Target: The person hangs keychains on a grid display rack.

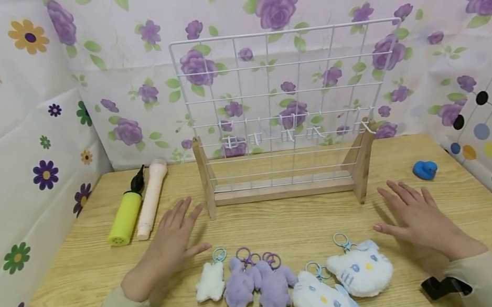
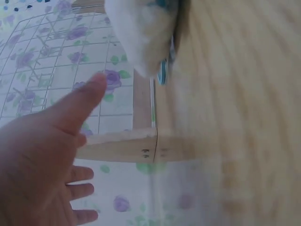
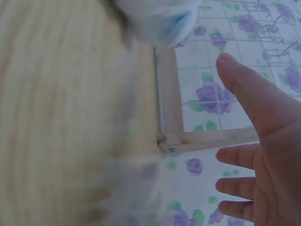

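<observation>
My left hand is spread with fingers straight, holding nothing, left of a small white plush keychain. On the right, my right hand is likewise spread, beside a white cat-head plush keychain. Between the hands lie two purple plush keychains with purple rings and a second cat-head plush with a blue bow. Behind them stands a white wire grid rack on wooden feet, several white hooks hung across its lower part. Both wrist views show the thumb apart from the fingers.
At the back left of the wooden table lie a yellow-green hand pump and a pale pink tube-shaped object. A small blue toy duck sits at the right. Patterned cloths hang behind and on both sides.
</observation>
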Tool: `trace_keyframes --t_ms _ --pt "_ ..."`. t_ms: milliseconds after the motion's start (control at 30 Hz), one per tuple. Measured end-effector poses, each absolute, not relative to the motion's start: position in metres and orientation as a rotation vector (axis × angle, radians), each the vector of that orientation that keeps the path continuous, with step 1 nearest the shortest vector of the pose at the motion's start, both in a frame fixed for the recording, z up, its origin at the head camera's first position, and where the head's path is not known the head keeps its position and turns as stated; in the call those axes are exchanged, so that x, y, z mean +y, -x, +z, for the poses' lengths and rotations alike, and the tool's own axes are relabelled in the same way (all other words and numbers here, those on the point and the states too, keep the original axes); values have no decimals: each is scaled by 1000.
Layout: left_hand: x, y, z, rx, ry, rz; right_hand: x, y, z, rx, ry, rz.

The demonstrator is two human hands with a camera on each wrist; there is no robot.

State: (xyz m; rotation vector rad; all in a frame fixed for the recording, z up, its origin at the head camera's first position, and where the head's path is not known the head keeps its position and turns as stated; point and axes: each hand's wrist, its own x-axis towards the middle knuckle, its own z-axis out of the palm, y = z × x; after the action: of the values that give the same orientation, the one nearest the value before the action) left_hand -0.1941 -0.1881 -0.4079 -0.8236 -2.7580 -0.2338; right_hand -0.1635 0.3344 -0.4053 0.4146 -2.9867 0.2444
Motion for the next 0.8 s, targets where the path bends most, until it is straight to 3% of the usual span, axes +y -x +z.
trace_keyframes --t_ms 400,800 --pt "-178 207 -389 -2591 789 -459 322 157 -371 -2934 -575 308" --pt "-175 225 -387 -2522 622 -1188 302 154 -355 -2952 -648 440"
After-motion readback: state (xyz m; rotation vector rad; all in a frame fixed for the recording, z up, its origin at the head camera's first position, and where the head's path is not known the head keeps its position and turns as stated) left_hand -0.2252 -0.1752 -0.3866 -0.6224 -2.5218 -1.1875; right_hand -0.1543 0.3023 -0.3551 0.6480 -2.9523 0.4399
